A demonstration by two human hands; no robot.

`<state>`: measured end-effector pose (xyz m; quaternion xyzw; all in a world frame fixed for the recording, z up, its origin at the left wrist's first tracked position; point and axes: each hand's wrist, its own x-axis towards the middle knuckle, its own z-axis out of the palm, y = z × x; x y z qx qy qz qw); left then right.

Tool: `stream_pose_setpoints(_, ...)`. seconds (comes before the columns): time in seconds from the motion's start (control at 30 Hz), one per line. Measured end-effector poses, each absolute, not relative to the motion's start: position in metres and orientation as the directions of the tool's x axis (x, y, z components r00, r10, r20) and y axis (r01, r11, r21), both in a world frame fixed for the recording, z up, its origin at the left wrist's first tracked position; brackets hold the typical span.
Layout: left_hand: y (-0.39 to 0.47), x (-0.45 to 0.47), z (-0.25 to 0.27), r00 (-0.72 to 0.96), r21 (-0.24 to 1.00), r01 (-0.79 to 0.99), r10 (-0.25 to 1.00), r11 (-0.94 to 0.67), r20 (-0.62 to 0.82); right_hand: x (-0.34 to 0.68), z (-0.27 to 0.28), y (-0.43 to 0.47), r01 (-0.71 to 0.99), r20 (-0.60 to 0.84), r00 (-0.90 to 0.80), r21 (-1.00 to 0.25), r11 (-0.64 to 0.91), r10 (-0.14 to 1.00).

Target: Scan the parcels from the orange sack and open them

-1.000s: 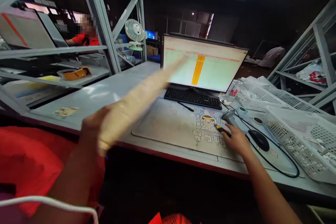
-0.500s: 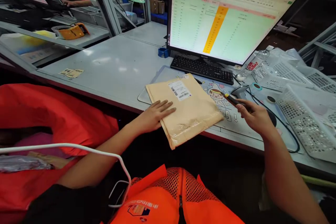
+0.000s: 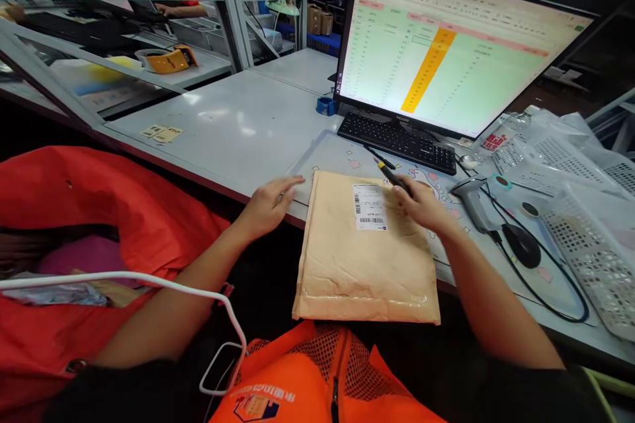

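Head view: on my feed a tan envelope (image 3: pixel 364 264), label (image 3: pixel 370 208) up, lies across the desk's (image 3: pixel 213 129) front edge, its near part overhanging. I see the left hand (image 3: pixel 268 207) just beside it, fingers loosely extended, holding nothing. The right hand (image 3: pixel 421 203) grasps a black-and-yellow tool (image 3: pixel 395 180) — tip toward the desk's far side — over the envelope's far right corner. Farther right: a scanner (image 3: pixel 473 205), then a mouse (image 3: pixel 520 244).

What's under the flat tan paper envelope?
The tan paper envelope overlaps a pale printed desk mat and the front edge of the grey-white desk; its lower end juts past that edge. Whatever lies directly beneath is covered.
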<state>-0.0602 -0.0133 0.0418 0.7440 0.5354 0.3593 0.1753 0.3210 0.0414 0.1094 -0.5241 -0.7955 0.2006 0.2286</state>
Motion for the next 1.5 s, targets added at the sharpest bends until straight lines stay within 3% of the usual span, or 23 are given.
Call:
stream_pose_setpoints(0.07, 0.023, -0.04, 0.054, 0.024, 0.652, 0.725, 0.954, -0.222, 0.298, 0.297, 0.095, 0.041, 0.75, 0.171, -0.332, -0.549, 0.37, 0.928)
stream_pose_setpoints(0.17, 0.066, -0.003, 0.062, 0.019, 0.578, 0.807, 0.984, -0.119, 0.176, 0.279, 0.081, 0.026, 0.77, 0.136, -0.237, -0.578, 0.271, 0.962)
stream_pose_setpoints(0.27, 0.076, 0.023, 0.07, 0.064, 0.598, 0.791, 0.99, -0.129, 0.13, 0.289, 0.079, -0.002, 0.748, 0.105, -0.237, -0.615, 0.25, 0.966)
stream_pose_setpoints(0.33, 0.062, 0.032, 0.079, 0.074, 0.656, 0.734, 0.981, -0.177, 0.182, 0.306, 0.088, -0.023, 0.732, 0.118, -0.281, -0.616, 0.293, 0.952)
stream_pose_setpoints(0.47, 0.008, 0.044, 0.102, 0.098, 0.757, 0.451, 0.869, -0.473, 0.485, 0.341, 0.131, -0.056, 0.797, 0.445, -0.065, -0.516, 0.315, 0.893)
stream_pose_setpoints(0.53, -0.02, 0.052, 0.11, 0.11, 0.761, 0.301, 0.814, -0.574, 0.57, 0.351, 0.153, -0.067, 0.83, 0.527, -0.029, -0.461, 0.314, 0.849)
stream_pose_setpoints(0.63, -0.053, 0.066, 0.108, 0.057, 0.87, 0.041, 0.87, -0.492, 0.489, 0.354, 0.164, -0.081, 0.804, 0.39, -0.145, -0.488, 0.338, 0.909)
stream_pose_setpoints(0.73, -0.075, 0.074, 0.089, 0.237, 0.967, -0.173, 0.945, -0.188, 0.226, 0.354, 0.142, -0.1, 0.735, 0.281, -0.118, -0.621, 0.274, 0.952)
stream_pose_setpoints(0.83, -0.094, 0.079, 0.065, 0.389, 0.993, -0.095, 0.915, -0.075, 0.106, 0.359, 0.116, -0.125, 0.758, 0.264, -0.021, -0.625, 0.188, 0.964)
stream_pose_setpoints(1.0, -0.122, 0.088, 0.051, 0.116, 0.941, 0.108, 0.944, -0.32, 0.308, 0.371, 0.132, -0.182, 0.855, 0.344, -0.19, -0.402, 0.327, 0.92)
stream_pose_setpoints(1.2, -0.14, 0.097, 0.061, 0.055, 0.876, 0.218, 0.901, -0.431, 0.429, 0.351, 0.167, -0.229, 0.881, 0.272, -0.383, -0.179, 0.437, 0.883)
stream_pose_setpoints(1.37, -0.153, 0.102, 0.061, 0.04, 0.811, 0.237, 0.839, -0.536, 0.543, 0.327, 0.168, -0.221, 0.881, 0.164, -0.442, -0.104, 0.461, 0.882)
stream_pose_setpoints(1.5, -0.157, 0.087, 0.062, -0.043, 0.741, 0.335, 0.775, -0.583, 0.63, 0.365, 0.161, -0.201, 0.905, 0.176, -0.404, -0.067, 0.421, 0.898)
